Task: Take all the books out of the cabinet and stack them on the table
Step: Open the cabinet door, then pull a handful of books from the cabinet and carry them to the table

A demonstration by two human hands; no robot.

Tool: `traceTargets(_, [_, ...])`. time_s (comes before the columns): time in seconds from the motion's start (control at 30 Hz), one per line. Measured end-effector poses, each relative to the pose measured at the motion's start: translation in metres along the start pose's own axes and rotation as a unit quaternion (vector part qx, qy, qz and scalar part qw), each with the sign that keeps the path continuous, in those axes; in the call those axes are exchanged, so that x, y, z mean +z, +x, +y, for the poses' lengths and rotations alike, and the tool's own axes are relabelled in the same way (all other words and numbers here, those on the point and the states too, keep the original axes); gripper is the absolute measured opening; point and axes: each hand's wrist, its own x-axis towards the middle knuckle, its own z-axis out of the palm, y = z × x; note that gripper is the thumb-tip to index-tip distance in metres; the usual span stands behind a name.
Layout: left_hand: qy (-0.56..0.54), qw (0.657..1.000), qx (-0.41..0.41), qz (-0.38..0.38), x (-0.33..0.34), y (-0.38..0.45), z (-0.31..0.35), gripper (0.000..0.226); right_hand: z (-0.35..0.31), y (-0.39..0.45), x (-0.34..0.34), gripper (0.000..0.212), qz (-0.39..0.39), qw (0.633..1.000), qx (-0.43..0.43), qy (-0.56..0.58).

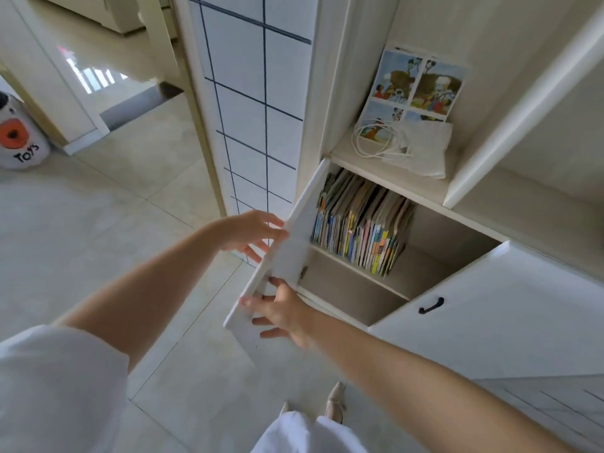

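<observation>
A row of thin, colourful books stands upright on the upper shelf inside the low white cabinet. The shelf below them holds nothing I can see. The cabinet's left door is swung open toward me. My left hand touches the door's outer side near its top edge, fingers fairly straight. My right hand grips the door's free edge lower down, thumb on the inner face and fingers on the outside. Neither hand touches a book.
The right cabinet door with a black handle is closed. On the open shelf above lie a picture book, a white cable and a cloth. A toy bin stands at far left on the tiled floor.
</observation>
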Motion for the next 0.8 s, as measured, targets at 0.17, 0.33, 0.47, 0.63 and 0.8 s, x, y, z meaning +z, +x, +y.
traceTargets(0.17, [0.068, 0.994, 0.002, 0.089, -0.015, -0.009, -0.014, 0.028, -0.015, 0.026, 0.039, 0.085, 0.023, 0.999, -0.002, 0.028])
traceTargets(0.33, [0.094, 0.992, 0.011, 0.079, -0.034, -0.019, -0.025, 0.031, -0.024, 0.043, 0.057, 0.087, 0.058, 0.998, -0.006, 0.012])
traceTargets(0.47, [0.124, 0.986, 0.009, 0.114, -0.041, -0.019, -0.030, 0.031, -0.025, 0.040, 0.040, 0.069, 0.027, 0.999, 0.021, 0.002])
traceTargets(0.63, [0.184, 0.973, -0.007, 0.140, -0.049, -0.020, -0.026, 0.031, -0.002, 0.035, -0.014, 0.068, 0.071, 0.974, 0.021, -0.215])
traceTargets(0.8, [0.111, 0.958, 0.108, 0.239, -0.038, -0.006, 0.000, 0.025, 0.019, 0.019, -0.100, 0.054, 0.124, 0.959, 0.058, -0.248])
